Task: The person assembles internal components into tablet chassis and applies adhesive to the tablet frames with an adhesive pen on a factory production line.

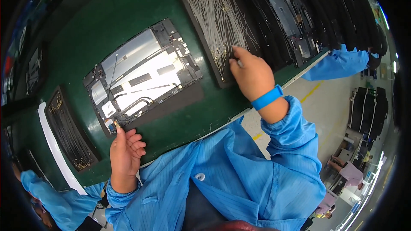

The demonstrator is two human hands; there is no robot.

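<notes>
A tablet-like device chassis [147, 45] with silver and white panels and a black frame lies on a dark mat. My left hand [126, 147] is at its near left corner. The thumb is stretched out and its tip touches the chassis beside a small blue part [111, 126]; the other fingers are loosely curled, with nothing seen in them. A thin dark cable [113, 75] lies across the chassis's left part. Over the near right end of a tray of thin grey cables [214, 21], my right hand [252, 70] has thumb and index finger apart, nothing visible between them.
Left of the chassis stands a tray of black cables [70, 130] beside a white strip [58, 145]. Rows of similar black chassis [280, 10] stand on the right. The green table's near edge [201, 137] runs before me. A co-worker's blue sleeve [55, 196] shows lower left.
</notes>
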